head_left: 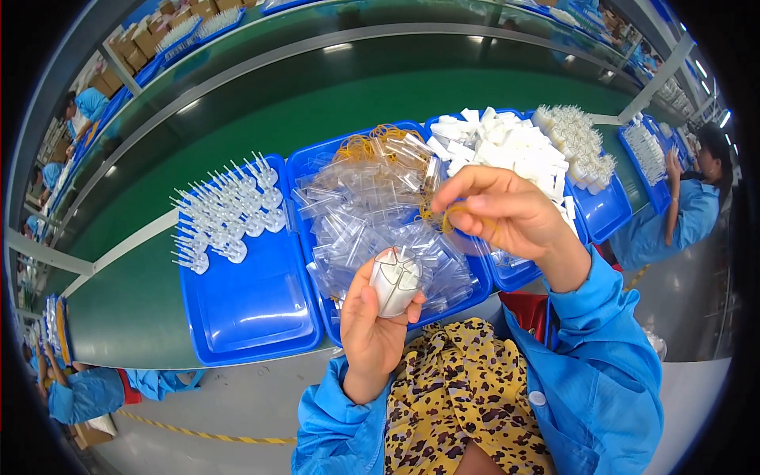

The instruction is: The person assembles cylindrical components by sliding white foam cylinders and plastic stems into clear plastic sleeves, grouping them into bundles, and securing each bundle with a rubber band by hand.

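My left hand [366, 336] is closed round a white rounded plastic part [395, 283] with thin seams across its top. To the right and farther up, my right hand [511, 212] pinches a thin yellow rubber band [451, 219] between thumb and fingertips. Both hands are over the near side of a blue tray [295, 170] filled with clear plastic pieces [348, 226]. At that tray's far end lies a tangle of yellow rubber bands [378, 142]. My right hand hides part of the tray beside it, which holds white blocks [507, 146].
On the left, a blue tray [245, 313] carries rows of white parts with thin upright stems [237, 202]. Clustered white parts [576, 142] fill another tray on the right. Behind runs a green conveyor belt [261, 119]. A co-worker [681, 206] in blue sits at far right.
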Demonstrator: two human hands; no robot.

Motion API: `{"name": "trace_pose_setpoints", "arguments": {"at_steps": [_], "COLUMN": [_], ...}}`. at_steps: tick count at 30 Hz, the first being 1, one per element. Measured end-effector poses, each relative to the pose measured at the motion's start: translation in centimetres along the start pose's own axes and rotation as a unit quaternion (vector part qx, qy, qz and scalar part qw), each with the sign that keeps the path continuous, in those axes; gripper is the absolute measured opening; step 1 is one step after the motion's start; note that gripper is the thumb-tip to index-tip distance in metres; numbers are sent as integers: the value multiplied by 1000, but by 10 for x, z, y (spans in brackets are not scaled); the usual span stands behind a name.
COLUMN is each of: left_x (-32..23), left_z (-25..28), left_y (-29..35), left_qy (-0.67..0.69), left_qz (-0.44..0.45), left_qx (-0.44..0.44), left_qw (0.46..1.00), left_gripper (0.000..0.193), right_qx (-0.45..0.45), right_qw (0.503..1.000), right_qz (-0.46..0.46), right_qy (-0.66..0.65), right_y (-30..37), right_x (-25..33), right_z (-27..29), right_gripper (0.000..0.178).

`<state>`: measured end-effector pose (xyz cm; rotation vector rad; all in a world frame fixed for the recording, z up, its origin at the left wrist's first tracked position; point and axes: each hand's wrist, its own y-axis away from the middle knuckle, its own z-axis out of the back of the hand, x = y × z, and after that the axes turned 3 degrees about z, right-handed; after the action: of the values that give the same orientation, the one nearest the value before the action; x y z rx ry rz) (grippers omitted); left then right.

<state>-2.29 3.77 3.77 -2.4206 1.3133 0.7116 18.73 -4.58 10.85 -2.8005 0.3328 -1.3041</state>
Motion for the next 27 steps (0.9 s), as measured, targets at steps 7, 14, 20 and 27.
{"name": "trace_pose_setpoints", "arguments": {"at_steps": [7, 14, 20, 27], "left_x": [15, 19, 19, 17], "left_z": [2, -3, 2, -1], "left_y": [-5, -15, -20, -22], "left_qy": [174, 43, 23, 124], "left_qz": [43, -2, 7, 3], "left_qx": [39, 62, 71, 52], "left_qw": [983, 997, 997, 991], "left_gripper": [54, 63, 62, 52], "right_qx": [-188, -95, -111, -261], "right_qw": [969, 759, 608, 692], "right_qz": [-46, 39, 111, -33], "right_qy": [152, 643, 779, 673], "right_y": [12, 21, 14, 11], "right_x": [-7, -1, 10, 14], "right_z": [20, 72, 78, 94], "right_gripper": [21, 19, 16, 8]}}
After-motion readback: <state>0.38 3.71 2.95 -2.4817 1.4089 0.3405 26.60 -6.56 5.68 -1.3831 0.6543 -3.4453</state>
